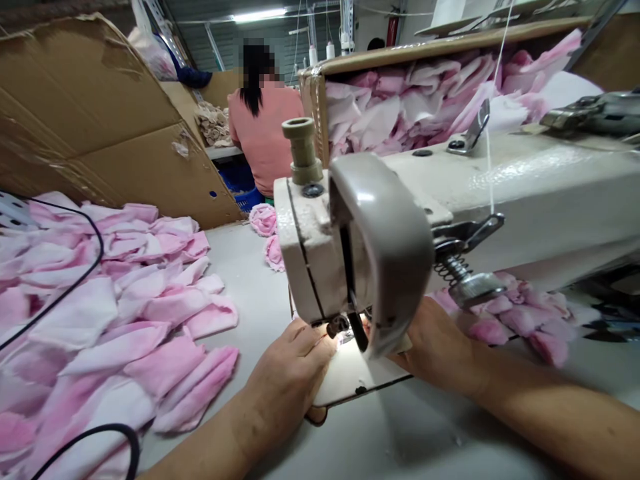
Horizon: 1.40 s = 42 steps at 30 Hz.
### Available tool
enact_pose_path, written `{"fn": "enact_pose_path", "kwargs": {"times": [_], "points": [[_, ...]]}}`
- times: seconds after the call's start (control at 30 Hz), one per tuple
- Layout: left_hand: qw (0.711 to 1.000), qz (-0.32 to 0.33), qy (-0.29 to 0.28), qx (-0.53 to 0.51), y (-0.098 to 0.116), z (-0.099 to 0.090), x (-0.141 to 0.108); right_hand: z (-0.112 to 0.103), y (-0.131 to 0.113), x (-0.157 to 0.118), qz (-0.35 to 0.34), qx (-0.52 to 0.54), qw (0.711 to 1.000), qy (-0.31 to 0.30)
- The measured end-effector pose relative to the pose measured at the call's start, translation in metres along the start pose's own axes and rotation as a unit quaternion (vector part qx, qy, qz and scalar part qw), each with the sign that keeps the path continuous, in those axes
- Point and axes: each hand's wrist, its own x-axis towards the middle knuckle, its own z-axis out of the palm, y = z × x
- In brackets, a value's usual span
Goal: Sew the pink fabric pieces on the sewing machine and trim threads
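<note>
A cream sewing machine (305, 247) stands in the middle, with its lamp lighting the needle area. My left hand (295, 360) is at the left of the needle, fingers bent and pressed together close to the presser foot. What lies under those fingers is too small and covered to make out. On the other side, my right hand (440, 350) reaches in behind the machine's grey guard (393, 227), which hides its fingertips. Below the needle, the bright metal plate (350, 380) shows between both hands. White thread (490, 167) runs down to the tension spring (455, 270).
Loose pink-and-white fabric pieces (110, 313) cover the table's left side. Rolled pink pieces (263, 220) lie behind the machine, and more bunched ones (525, 313) under its arm. A box (315, 100) of pink fabric, a cardboard sheet (100, 120) and a seated person (267, 127) are beyond.
</note>
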Motion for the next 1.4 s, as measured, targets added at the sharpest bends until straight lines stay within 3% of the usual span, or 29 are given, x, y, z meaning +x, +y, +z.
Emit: {"fn": "enact_pose_path", "kwargs": {"times": [0.1, 0.27, 0.53, 0.73, 0.97, 1.17, 1.27, 1.4], "points": [[1.0, -0.018, -0.024, 0.002, 0.002, -0.005, 0.001, -0.003, -0.001, 0.001, -0.001, -0.002, 1.0, -0.001], [1.0, -0.016, -0.008, 0.009, 0.003, -0.007, 0.001, -0.013, -0.001, 0.002, 0.013, 0.011, 0.999, 0.028], [0.999, -0.003, -0.033, 0.029, 0.002, 0.0, 0.0, -0.017, -0.002, 0.001, 0.021, 0.01, 1.0, 0.007], [0.999, 0.01, -0.008, 0.04, 0.002, -0.001, 0.001, -0.02, -0.002, 0.003, 0.038, 0.005, 0.999, -0.035], [0.996, 0.03, -0.007, 0.078, 0.005, -0.007, 0.004, -0.018, -0.002, 0.003, 0.019, 0.0, 1.0, -0.001], [0.991, 0.056, -0.018, 0.118, 0.004, -0.005, 0.004, -0.013, -0.003, 0.006, 0.023, -0.026, 0.999, -0.033], [0.994, 0.047, -0.023, 0.099, 0.003, -0.004, 0.002, -0.007, 0.001, 0.007, 0.026, -0.007, 0.998, -0.052], [0.999, 0.02, -0.007, 0.032, 0.003, -0.003, -0.002, -0.004, 0.005, 0.005, 0.032, -0.012, 0.999, -0.035]]}}
